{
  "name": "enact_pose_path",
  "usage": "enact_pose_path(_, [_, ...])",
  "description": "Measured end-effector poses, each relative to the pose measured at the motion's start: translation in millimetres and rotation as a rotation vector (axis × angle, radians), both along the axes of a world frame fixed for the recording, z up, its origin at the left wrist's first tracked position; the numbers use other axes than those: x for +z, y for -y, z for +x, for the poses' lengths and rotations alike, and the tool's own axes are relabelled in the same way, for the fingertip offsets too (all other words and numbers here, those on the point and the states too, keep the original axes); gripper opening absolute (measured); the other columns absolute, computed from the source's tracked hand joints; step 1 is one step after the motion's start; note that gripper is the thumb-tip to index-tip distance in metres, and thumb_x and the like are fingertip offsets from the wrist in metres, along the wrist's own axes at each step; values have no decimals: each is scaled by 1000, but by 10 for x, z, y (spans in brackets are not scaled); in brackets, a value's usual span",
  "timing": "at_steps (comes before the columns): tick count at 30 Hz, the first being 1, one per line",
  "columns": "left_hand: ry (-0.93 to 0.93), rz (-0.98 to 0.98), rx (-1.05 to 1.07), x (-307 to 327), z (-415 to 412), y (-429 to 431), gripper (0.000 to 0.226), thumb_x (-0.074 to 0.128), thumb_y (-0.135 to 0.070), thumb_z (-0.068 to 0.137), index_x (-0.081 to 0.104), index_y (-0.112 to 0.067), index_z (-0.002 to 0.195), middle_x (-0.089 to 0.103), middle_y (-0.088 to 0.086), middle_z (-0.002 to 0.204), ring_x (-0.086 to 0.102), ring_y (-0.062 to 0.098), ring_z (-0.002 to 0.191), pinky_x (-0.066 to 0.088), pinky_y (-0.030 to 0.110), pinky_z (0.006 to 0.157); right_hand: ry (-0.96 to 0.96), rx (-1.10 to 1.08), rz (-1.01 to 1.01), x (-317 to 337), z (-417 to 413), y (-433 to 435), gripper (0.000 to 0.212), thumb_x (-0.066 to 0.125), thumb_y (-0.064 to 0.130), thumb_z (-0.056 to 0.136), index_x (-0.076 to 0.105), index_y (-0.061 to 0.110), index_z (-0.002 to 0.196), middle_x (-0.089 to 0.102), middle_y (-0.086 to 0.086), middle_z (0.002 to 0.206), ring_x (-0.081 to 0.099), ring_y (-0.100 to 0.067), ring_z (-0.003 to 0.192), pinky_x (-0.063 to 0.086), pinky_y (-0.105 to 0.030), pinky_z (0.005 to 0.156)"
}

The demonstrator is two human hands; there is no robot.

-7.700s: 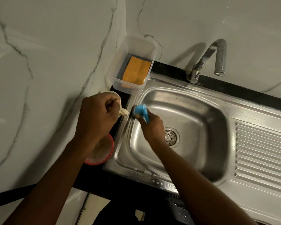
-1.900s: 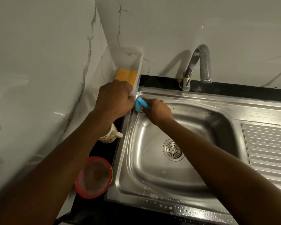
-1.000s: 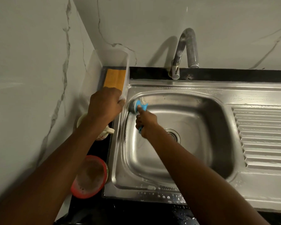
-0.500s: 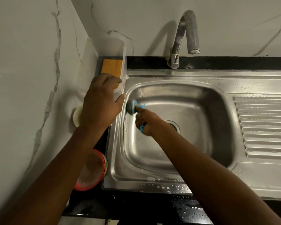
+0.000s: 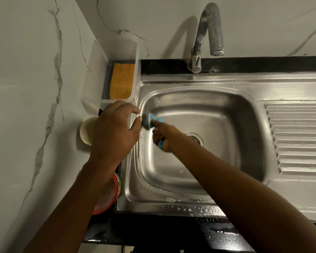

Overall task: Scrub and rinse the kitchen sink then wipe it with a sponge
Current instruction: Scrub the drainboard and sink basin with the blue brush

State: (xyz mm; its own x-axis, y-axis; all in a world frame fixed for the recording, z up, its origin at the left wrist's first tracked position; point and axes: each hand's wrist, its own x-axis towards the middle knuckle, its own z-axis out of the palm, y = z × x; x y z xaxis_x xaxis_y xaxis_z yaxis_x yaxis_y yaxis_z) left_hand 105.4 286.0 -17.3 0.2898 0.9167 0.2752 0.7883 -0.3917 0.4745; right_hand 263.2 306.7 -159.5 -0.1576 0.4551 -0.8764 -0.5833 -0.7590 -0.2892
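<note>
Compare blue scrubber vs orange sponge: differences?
1. The scrubber is gripped in the right hand, its dark head against the left wall of the sink; the sponge lies untouched in the clear tub.
2. The scrubber has a blue handle and a rounded grey head; the sponge is a flat orange rectangle.
3. The scrubber is motion-blurred; the sponge is sharp.
Shared: both are at the sink's left side.

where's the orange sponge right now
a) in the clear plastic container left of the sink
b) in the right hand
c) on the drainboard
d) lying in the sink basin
a: the orange sponge lies inside the clear container left of the sink, while the right hand grips the blue-handled scrubber against the sink's left wall.
</note>
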Motion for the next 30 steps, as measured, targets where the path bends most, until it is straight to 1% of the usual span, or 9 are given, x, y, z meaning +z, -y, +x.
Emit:
enact_pose_path(3, [-3, -3, -7, 6, -25, 47, 13, 75, -18, 93, 75, -11, 105, 74, 2, 103, 68, 20, 95, 60, 43, 82, 31, -41, -32, -121, -8, -250, 30, 68, 35, 101, 62, 9, 87, 44, 5, 48, 33, -4, 33, 31, -16, 33])
enact_pose_path(10, [14, -9, 2, 23, -33, 167, 14, 76, -16, 93, 75, -9, 106, 76, 5, 103, 70, 22, 93, 60, 40, 82, -57, 204, -290, -545, -136, 749, 32, 68, 30, 101, 54, 11, 80, 41, 3, 46, 32, -5, 31, 27, -13, 33])
enact_pose_path(14, [17, -42, -9, 23, -28, 205, 15, 76, -15, 93, 76, -9, 107, 76, 4, 103, 70, 20, 94, 60, 40, 82, 1, 38, -111, -468, -73, 83, 31, 62, 21, 105, 51, 14, 76, 38, 4, 35, 31, -5, 23, 25, -13, 27])
enact_pose_path(17, [4, -55, -16, 10, -31, 223, 15, 76, -13, 93, 76, -9, 107, 75, 4, 104, 70, 19, 94, 60, 39, 83, 24, -89, -84, -371, -29, -373, 32, 65, 28, 103, 56, 10, 78, 41, 4, 39, 32, -4, 26, 28, -15, 29])
enact_pose_path(20, [10, -55, -21, 10, -48, 230, 14, 74, -11, 93, 76, -9, 106, 75, 4, 103, 69, 18, 92, 59, 38, 80, 115, 37, -156, -497, -142, -22, 28, 73, 33, 97, 61, 10, 85, 49, 1, 47, 37, -7, 26, 32, -16, 32])
enact_pose_path(24, [24, -67, -27, -25, -20, 219, 13, 73, -11, 94, 75, -9, 106, 75, 3, 103, 69, 17, 92, 59, 37, 80, 12, 248, -250, -556, -68, 676, 32, 69, 33, 100, 55, 11, 83, 44, 2, 49, 33, -7, 31, 29, -15, 32])
enact_pose_path(26, [24, -74, -32, -43, -3, 209, 12, 73, -10, 94, 75, -9, 105, 74, 3, 101, 68, 17, 90, 59, 38, 79, -1, 289, -243, -525, -16, 715, 31, 68, 31, 101, 54, 10, 82, 43, 2, 49, 33, -6, 32, 28, -15, 32])
enact_pose_path(28, [21, -80, -36, -47, 14, 210, 11, 73, -9, 93, 75, -9, 105, 74, 2, 99, 67, 17, 88, 59, 38, 78, 98, 218, -154, -594, -38, 455, 28, 71, 29, 99, 57, 9, 86, 44, 0, 50, 35, -8, 32, 30, -17, 34])
enact_pose_path(30, [19, -85, -38, -41, 25, 225, 11, 73, -8, 93, 75, -8, 104, 74, 3, 98, 67, 17, 87, 58, 37, 78, 270, 167, -89, -622, -49, 32, 28, 76, 35, 95, 61, 11, 91, 48, -1, 49, 37, -11, 30, 31, -22, 38])
